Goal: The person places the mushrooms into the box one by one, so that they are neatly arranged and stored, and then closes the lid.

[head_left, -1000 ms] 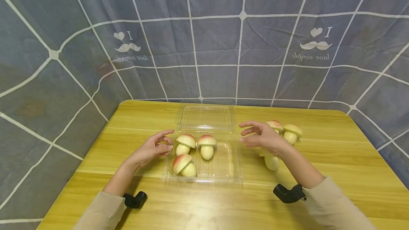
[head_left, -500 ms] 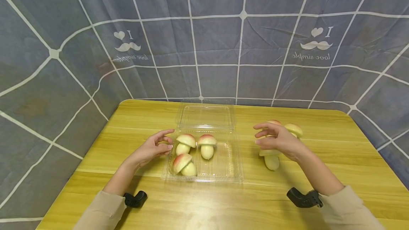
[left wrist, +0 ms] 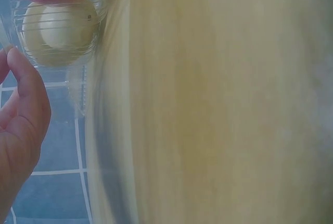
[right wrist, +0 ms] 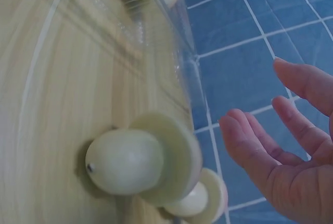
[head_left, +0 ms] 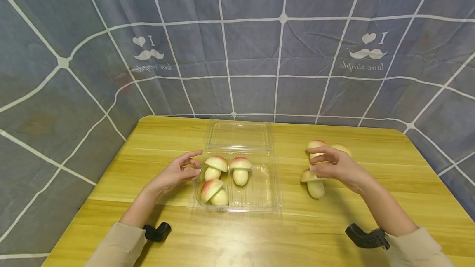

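Mushroom (head_left: 313,182) on side, stem toward person; right hand (head_left: 335,166) fingers relaxed above, holding nothing.

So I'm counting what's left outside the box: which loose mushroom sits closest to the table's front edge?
The mushroom lying alone just below the right hand, cap towards the clear box; the other two stand farther back, behind the hand.
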Motion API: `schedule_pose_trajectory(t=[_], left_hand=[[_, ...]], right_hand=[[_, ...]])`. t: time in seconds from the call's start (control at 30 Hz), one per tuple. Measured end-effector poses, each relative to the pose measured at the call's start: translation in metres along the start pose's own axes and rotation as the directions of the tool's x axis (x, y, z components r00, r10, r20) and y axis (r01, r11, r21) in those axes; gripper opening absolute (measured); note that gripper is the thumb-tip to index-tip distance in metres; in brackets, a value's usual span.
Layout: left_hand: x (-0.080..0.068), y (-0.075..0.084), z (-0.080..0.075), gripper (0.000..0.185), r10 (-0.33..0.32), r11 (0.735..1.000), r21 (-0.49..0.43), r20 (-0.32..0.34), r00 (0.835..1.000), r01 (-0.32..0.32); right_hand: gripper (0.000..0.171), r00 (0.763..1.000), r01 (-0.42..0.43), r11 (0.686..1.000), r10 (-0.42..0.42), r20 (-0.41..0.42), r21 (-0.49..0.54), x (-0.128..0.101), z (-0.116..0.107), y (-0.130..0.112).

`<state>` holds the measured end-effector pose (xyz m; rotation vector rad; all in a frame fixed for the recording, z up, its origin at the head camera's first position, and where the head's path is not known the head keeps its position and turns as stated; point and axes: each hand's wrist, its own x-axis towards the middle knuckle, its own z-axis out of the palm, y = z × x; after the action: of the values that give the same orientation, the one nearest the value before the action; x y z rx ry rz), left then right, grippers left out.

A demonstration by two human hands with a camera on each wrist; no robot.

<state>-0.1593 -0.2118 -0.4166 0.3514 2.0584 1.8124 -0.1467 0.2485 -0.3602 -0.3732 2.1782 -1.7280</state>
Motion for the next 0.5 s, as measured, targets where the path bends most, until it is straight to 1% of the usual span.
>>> schedule_pose_trajectory(t=[0.07, 0.27, 0.5], left_hand=[[0.000, 0.001, 0.000, 0.063, 0.001, 1.000, 0.002, 0.001, 1.000, -0.001], [0.000, 0.001, 0.000, 0.063, 0.001, 1.000, 0.007, 0.001, 1.000, -0.001], [0.000, 0.000, 0.000, 0.063, -0.001, 1.000, 0.000, 0.000, 1.000, 0.001]], right_hand=[[0.038, 1.000, 0.009, 1.000, -0.009, -0.002, 0.002, -0.003, -0.003, 0.002], [0.041, 1.000, 0.003, 1.000, -0.003, -0.014, 0.012, -0.011, -0.009, 0.009], [0.039, 0.999, -0.026, 1.000, 0.026, -0.022, 0.002, -0.018, -0.015, 0.015]])
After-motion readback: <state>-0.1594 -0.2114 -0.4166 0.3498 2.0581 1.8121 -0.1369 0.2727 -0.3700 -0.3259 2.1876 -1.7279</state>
